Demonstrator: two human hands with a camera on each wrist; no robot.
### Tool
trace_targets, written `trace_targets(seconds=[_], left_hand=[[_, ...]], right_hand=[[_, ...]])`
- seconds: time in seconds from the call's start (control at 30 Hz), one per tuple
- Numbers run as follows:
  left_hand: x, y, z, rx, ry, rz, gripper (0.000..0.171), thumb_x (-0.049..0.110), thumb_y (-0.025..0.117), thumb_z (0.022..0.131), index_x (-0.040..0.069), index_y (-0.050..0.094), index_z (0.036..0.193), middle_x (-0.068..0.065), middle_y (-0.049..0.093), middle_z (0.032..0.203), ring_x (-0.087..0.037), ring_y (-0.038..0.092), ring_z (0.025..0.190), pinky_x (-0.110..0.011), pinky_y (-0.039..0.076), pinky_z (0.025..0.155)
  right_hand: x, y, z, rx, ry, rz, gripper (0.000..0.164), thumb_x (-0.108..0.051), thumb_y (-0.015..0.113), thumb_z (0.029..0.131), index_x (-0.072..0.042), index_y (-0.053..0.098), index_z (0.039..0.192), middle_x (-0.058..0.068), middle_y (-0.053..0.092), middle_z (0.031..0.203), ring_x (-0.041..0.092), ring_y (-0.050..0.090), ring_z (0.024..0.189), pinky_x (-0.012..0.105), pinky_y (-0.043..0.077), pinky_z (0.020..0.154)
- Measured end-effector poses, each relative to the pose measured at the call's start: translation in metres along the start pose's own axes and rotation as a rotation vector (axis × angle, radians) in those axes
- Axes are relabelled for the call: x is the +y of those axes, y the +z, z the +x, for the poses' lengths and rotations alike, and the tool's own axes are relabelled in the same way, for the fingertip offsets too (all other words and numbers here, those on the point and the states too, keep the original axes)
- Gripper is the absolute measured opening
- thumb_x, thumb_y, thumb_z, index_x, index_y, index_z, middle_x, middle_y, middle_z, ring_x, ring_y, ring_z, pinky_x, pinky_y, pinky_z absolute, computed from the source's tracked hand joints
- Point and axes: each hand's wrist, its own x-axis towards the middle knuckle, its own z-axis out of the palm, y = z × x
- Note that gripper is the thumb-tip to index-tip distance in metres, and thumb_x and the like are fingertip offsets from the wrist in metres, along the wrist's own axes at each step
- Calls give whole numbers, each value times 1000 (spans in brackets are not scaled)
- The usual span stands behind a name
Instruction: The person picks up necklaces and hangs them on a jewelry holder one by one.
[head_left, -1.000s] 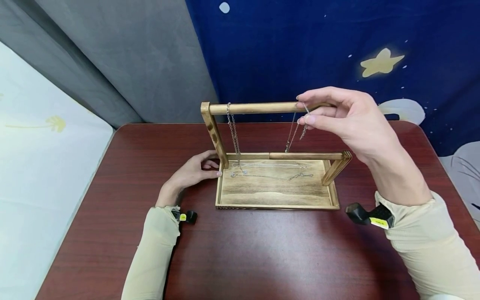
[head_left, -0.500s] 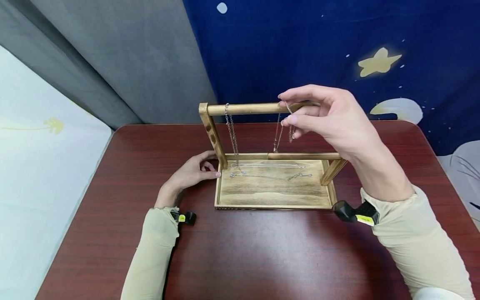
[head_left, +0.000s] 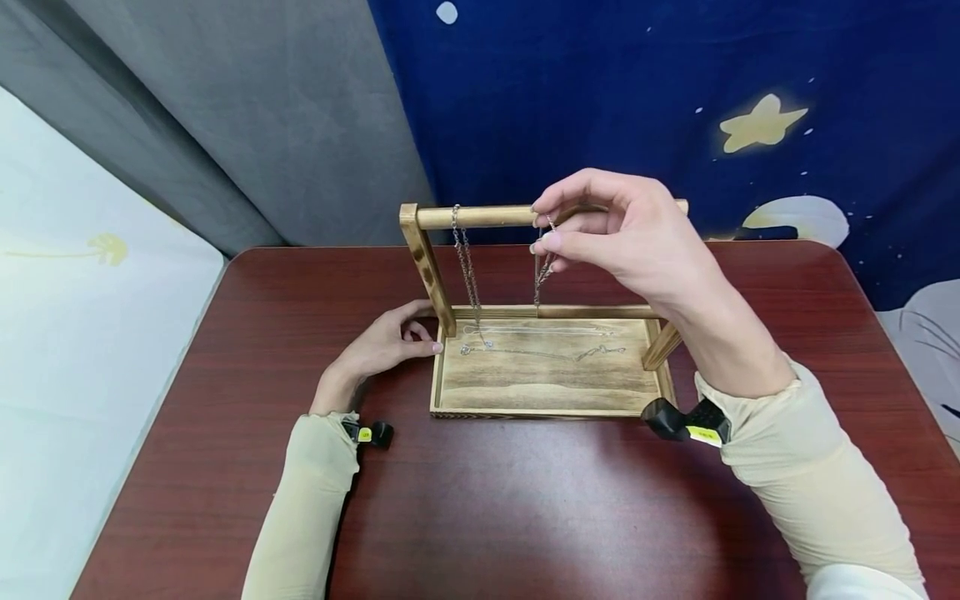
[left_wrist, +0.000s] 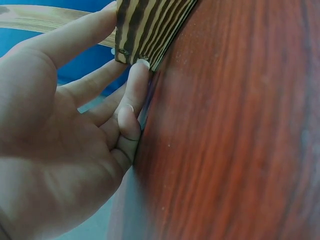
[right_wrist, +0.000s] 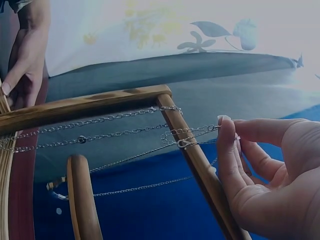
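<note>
A wooden necklace stand has a top bar over a shallow tray. My right hand pinches a thin chain necklace between thumb and fingers, close at the bar's middle. In the right wrist view that necklace's clasp overlaps the bar, and its strands run down to a small pendant. Another necklace hangs doubled over the bar's left part. At the tray's left end my left hand holds the stand, thumb on the side and fingers round the corner block.
Two fine chains lie flat in the tray, a straight silver chain behind a chain with a bunched end. The stand rests on a dark red table. A blue star-patterned curtain hangs behind the table.
My right hand has slid leftward along the top bar, carrying the pinched necklace from the bar's right part to about its middle. My left hand stays at the tray's left end.
</note>
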Motion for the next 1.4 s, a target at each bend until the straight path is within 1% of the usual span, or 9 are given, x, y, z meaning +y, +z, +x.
trace_targets(seconds=[0.13,0.3,0.4,0.6,0.7,0.93,1.03,1.17,1.4], left_hand=[[-1,0,1,-3,1,1,68,19,78,88,12,45,147,-13,65,98,-24,59,85,-26,46,73],[-2,0,1,-3,16,-12,68,17,78,88,9,45,147,-14,65,98,-24,59,88,-24,46,72],[-2,0,1,-2,15,-18,69,17,78,88,9,45,147,-14,65,97,-24,59,89,-24,46,71],[-1,1,1,1,6,-19,68,17,78,87,11,46,147,-14,65,96,-24,59,87,-24,46,71],[0,1,1,-2,3,-20,69,17,78,87,10,45,147,-14,65,98,-25,60,87,-25,46,72],[-1,1,1,-10,-1,-15,69,19,78,88,10,44,148,-14,66,100,-24,61,90,-26,48,75],[-2,1,1,-11,2,-20,69,18,78,88,10,44,147,-14,66,98,-24,61,90,-26,49,75],[-3,1,1,-11,-2,-25,68,17,78,88,11,45,147,-14,66,98,-25,61,90,-26,48,74],[-2,0,1,-9,-6,-22,69,19,78,88,11,44,147,-13,66,98,-25,61,89,-26,48,74]], right_hand=[[0,3,1,-24,8,7,27,5,71,87,3,66,114,21,69,101,26,70,80,32,57,69],[1,6,2,-57,7,-5,31,6,68,89,2,67,120,18,70,113,27,71,83,34,57,74],[3,8,3,-77,6,-25,33,4,68,90,0,68,122,15,67,122,27,72,87,33,56,78],[7,12,5,-84,37,-35,33,0,68,92,-2,68,125,14,67,125,24,72,94,32,56,80],[9,14,6,-93,48,-33,35,-1,68,93,-1,66,127,13,65,128,26,71,98,34,56,82],[13,18,3,-146,52,-30,37,-3,64,96,-1,62,133,12,63,132,26,68,109,36,52,93],[16,18,3,-155,29,13,37,1,63,95,4,60,133,16,63,131,26,66,111,38,53,91],[18,18,2,-163,13,38,37,3,62,95,5,59,132,18,63,129,28,66,112,38,53,90],[22,18,0,-199,47,31,38,1,62,96,2,59,134,11,62,132,29,63,117,37,52,92]])
